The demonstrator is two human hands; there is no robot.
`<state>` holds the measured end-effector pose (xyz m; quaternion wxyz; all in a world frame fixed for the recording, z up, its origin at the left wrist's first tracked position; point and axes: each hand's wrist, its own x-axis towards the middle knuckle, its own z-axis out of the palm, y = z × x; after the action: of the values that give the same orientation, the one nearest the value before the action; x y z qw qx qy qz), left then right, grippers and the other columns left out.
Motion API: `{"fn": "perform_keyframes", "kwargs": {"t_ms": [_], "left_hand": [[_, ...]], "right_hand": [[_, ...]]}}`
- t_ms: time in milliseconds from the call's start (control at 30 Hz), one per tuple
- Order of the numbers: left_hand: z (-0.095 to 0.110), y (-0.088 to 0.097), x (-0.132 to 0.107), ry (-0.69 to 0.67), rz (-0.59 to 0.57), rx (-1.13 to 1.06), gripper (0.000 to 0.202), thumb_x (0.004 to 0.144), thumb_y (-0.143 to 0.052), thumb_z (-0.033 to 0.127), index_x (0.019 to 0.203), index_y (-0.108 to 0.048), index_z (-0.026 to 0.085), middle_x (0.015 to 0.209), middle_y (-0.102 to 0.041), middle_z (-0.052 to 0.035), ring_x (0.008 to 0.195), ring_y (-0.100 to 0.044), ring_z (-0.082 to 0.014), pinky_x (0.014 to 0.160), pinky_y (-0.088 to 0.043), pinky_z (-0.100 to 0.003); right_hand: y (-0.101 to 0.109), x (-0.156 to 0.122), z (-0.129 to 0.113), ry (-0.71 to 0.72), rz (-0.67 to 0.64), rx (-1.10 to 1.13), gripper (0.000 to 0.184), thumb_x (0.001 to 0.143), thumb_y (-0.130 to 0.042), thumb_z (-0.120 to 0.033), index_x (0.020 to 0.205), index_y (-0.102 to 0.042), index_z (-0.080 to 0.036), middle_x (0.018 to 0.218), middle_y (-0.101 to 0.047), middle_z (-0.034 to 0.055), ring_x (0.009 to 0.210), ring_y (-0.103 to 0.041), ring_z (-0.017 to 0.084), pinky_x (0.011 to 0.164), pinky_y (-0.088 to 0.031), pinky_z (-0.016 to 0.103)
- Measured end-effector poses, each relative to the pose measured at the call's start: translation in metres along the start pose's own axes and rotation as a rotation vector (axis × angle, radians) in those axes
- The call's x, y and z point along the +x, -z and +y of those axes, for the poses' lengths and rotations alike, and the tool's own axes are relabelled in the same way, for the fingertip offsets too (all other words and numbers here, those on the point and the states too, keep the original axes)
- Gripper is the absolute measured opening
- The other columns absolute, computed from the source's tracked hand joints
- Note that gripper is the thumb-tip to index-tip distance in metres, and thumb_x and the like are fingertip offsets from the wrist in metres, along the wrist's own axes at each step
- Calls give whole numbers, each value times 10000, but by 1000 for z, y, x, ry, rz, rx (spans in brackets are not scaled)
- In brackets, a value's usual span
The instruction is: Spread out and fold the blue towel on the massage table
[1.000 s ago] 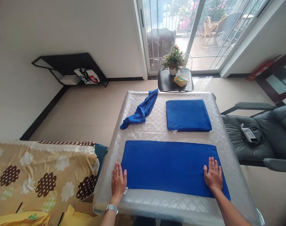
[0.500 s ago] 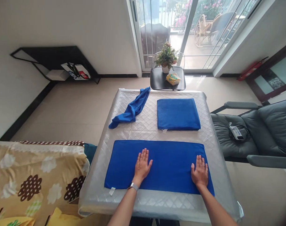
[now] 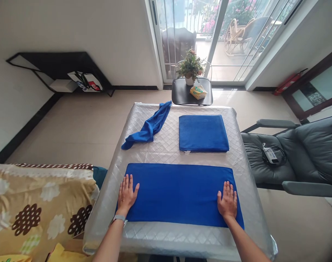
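A blue towel, folded into a long flat rectangle, lies across the near part of the table. My left hand rests flat on its left end, fingers stretched out. On the right end lies my right hand, palm down and open. Farther back on the right is a folded blue towel, more compact and squarish, with a small white tag at its near edge. A crumpled blue towel lies in a twisted strip at the back left.
The table wears a silvery quilted cover. Behind it, a black chair holds a potted plant and a yellow packet. A grey armchair with a corded white device stands right; a patterned sofa cover is left.
My left hand has moved left from the middle of the long towel to its left end. My right hand stays on the right end. The view has shifted slightly.
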<state>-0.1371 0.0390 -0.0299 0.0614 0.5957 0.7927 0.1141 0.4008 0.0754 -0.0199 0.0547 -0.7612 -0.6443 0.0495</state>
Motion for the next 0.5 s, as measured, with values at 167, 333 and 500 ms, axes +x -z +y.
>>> {"fn": "perform_keyframes", "kwargs": {"t_ms": [167, 333, 500], "left_hand": [[-4, 4, 4, -12, 2, -39, 714, 1034, -330, 506, 1638, -120, 190, 1717, -137, -129, 1566, -195, -314, 1261, -205, -562], [0, 9, 3, -2, -5, -55, 680, 1040, -328, 467, 1635, -136, 199, 1711, -165, -128, 1563, -209, -309, 1254, -229, -572], [5, 13, 3, 0, -14, -34, 667, 1042, -320, 458, 1628, -171, 177, 1699, -210, -145, 1568, -194, -294, 1253, -228, -569]], "right_hand": [[-1, 0, 1, -2, 7, -22, 685, 1018, -178, -401, 1619, -254, -82, 1667, -312, 130, 1556, -202, 237, 1256, -180, 501], [-4, 1, 5, 9, 19, -41, 690, 1008, -197, -391, 1630, -216, -95, 1668, -311, 129, 1551, -218, 247, 1252, -201, 510], [-6, 2, 8, 34, 34, -60, 705, 1002, -218, -392, 1638, -180, -92, 1670, -302, 140, 1546, -234, 271, 1249, -210, 517]]}}
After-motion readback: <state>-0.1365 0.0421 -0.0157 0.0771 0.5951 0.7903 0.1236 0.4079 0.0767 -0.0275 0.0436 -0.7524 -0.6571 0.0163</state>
